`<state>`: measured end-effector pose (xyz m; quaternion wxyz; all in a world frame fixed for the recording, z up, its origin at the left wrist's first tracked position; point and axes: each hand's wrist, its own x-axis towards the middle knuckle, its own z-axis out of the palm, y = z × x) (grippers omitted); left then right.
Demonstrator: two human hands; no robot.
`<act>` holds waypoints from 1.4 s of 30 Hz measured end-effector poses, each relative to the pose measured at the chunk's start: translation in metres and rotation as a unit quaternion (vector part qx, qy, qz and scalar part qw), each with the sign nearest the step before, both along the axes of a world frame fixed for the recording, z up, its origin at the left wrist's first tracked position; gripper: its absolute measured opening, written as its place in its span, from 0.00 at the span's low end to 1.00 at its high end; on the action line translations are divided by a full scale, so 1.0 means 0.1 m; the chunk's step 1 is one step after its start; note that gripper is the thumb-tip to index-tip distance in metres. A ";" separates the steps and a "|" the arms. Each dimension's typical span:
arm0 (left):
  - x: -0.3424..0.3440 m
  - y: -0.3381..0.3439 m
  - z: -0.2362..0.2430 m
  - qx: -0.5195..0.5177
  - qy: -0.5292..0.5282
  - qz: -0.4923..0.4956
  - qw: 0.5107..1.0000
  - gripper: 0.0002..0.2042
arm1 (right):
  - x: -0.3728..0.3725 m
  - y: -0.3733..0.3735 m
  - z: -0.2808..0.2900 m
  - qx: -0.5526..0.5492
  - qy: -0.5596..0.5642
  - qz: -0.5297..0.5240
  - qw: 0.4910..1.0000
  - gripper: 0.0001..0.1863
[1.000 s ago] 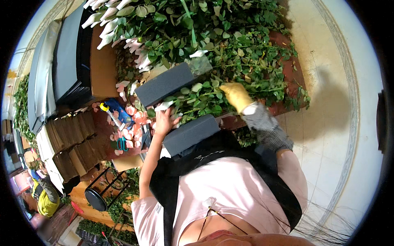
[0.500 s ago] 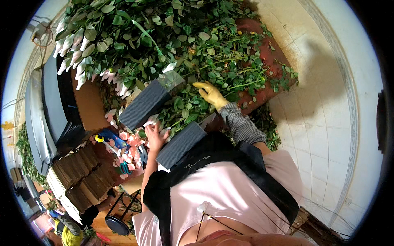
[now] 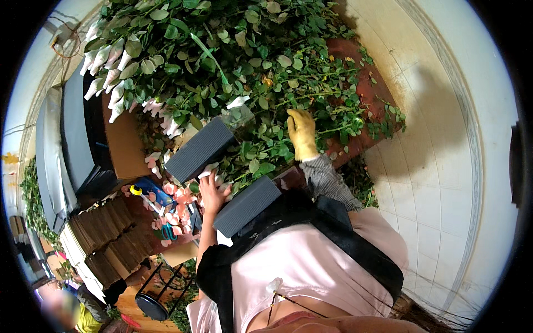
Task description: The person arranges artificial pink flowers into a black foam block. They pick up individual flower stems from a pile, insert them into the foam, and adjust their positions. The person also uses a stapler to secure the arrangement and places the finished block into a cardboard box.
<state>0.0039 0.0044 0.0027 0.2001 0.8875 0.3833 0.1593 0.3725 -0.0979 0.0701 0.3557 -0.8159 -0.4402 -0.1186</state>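
My bare left hand (image 3: 214, 194) is at the pale, netted rose heads (image 3: 210, 171) between two dark grey corrugated blocks. Its fingers bend around the heads, with the thumb out to the right. The far block (image 3: 201, 149) lies just beyond it, and the near block (image 3: 247, 206) rests against my black apron. Leafy rose stems (image 3: 258, 161) run rightward from these heads. Over the stems' right part is my right hand (image 3: 301, 133) in a yellow glove, fingers stretched away from me, with nothing visible in it. Clear film (image 3: 241, 117) shows past the far block.
A big heap of roses (image 3: 183, 61) covers the far side. Left of me are a cardboard box (image 3: 126, 141), stacked brown cardboard (image 3: 105, 227), pink petals (image 3: 180, 205) and teal scissors (image 3: 168, 230). A black stool (image 3: 152, 305) and another person (image 3: 89, 316) are at lower left.
My gloved right hand has moved right, and its fingers now point away from me instead of left. My left hand stays at the rose heads. The view has shifted slightly.
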 end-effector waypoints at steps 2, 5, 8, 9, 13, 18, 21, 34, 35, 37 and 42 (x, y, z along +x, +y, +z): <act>-0.01 0.00 -0.01 0.006 -0.006 -0.001 1.000 0.41 | 0.25 0.19 -0.03 -0.177 -0.024 -0.025 0.984 0.13; -0.02 0.03 -0.02 -0.004 0.007 0.000 1.000 0.41 | 0.62 0.62 -0.11 -0.304 0.131 -0.044 0.943 0.18; 0.02 0.05 0.01 0.013 -0.014 -0.023 1.000 0.41 | 0.88 0.85 -0.39 -0.276 0.154 -0.006 0.949 0.21; 0.04 0.05 0.00 0.022 -0.015 -0.018 0.999 0.41 | 0.92 0.84 -0.43 -0.263 0.173 0.009 0.949 0.22; 0.01 0.02 -0.06 -0.009 -0.027 -0.003 1.000 0.42 | 0.93 0.48 -0.41 -0.287 0.167 0.094 0.939 0.27; -0.01 -0.01 -0.04 0.022 -0.006 -0.002 1.000 0.31 | 0.14 -0.13 0.40 -0.199 0.088 0.100 0.971 0.22; 0.04 0.03 -0.04 0.057 -0.022 -0.015 0.998 0.28 | -0.24 -0.34 0.28 -0.325 0.040 0.105 0.939 0.26; -0.31 0.04 0.16 -0.072 -0.082 0.003 0.994 0.25 | 0.12 0.01 0.07 -0.344 0.067 0.168 0.922 0.25; -0.42 -0.02 0.22 -0.079 -0.096 0.030 0.992 0.24 | 0.07 -0.02 0.32 -0.364 0.026 0.190 0.912 0.26; -0.67 -0.13 0.38 -0.217 -0.132 0.110 0.961 0.21 | -0.14 0.11 0.84 -0.389 0.029 0.278 0.878 0.27; -0.74 -0.30 -0.02 -0.424 -0.181 0.185 0.868 0.18 | -1.60 0.73 1.48 -0.412 0.407 0.566 0.586 0.22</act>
